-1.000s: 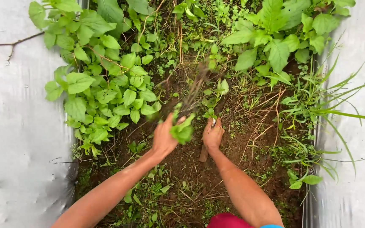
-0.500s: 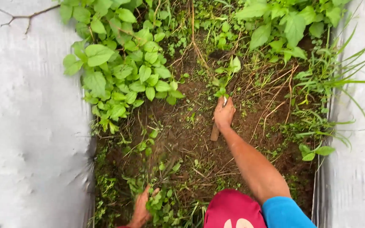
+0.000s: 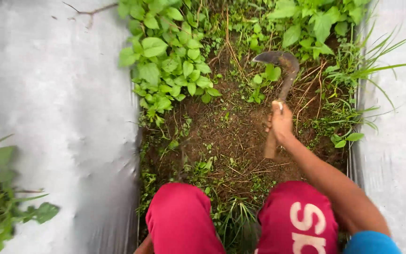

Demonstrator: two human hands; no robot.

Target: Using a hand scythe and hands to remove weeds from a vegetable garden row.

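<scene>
Nearest: two knees in red trousers (image 3: 179,216), crouched at the close end of a narrow soil strip (image 3: 222,141) between silver plastic sheets (image 3: 52,117).

Left hand: barely a sliver at the bottom edge beside the left knee; open or closed cannot be told.

Right hand (image 3: 281,123): closed around the wooden handle (image 3: 270,146) of a sickle, just beyond the right knee.

Sickle blade (image 3: 278,63): raised clear of the soil, curved tip pointing left over small weeds (image 3: 259,87).

Further: leafy green plant (image 3: 170,61) at left, grass tufts (image 3: 358,80) at right against the right-hand sheet.

Risks, as judged:
- Knees close behind the handle; a hard pull toward the body could bring the blade at them.
- Sheet edges close on both sides; a wide stroke could slit the plastic.
- Leafy plant near; a loose swing could cut it along with the weeds.
</scene>
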